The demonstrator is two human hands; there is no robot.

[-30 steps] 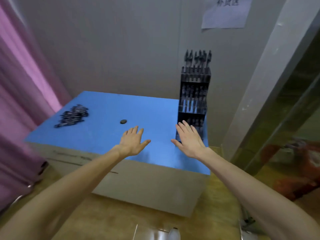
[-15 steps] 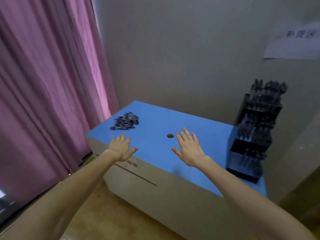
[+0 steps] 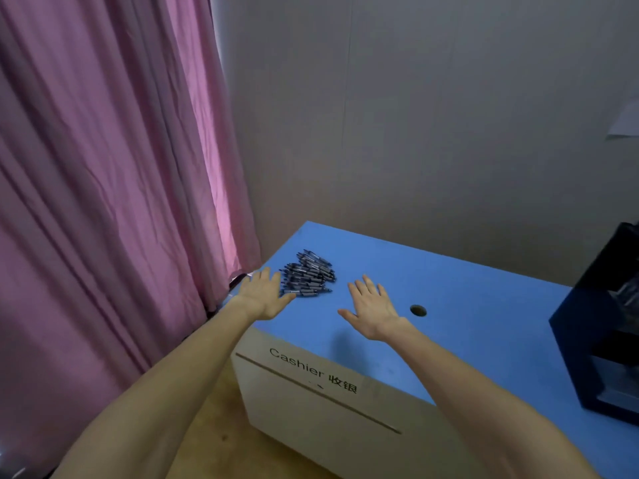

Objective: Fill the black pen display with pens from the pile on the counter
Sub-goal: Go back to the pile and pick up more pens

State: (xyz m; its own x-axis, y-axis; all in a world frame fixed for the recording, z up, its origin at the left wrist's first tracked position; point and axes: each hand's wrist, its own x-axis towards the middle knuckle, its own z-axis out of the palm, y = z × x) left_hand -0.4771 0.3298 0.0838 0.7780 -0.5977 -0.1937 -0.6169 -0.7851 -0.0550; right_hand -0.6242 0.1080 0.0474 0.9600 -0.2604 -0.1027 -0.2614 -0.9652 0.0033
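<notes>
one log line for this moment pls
left hand: open, beside pen pile | right hand: open | display: counter's right end

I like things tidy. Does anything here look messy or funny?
Only the pens: they lie in a jumbled heap near the blue counter's far left corner, not yet in the black display. Nothing looks spilled or broken.

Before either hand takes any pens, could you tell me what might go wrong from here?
The pen pile lies loose near the counter's left corner, close to the curtain; a sweeping grab by the left hand could roll pens over the edge. The black pen display stands far to the right, so a loose handful may shed pens on the way. A pen could also drop into the round hole.
</notes>
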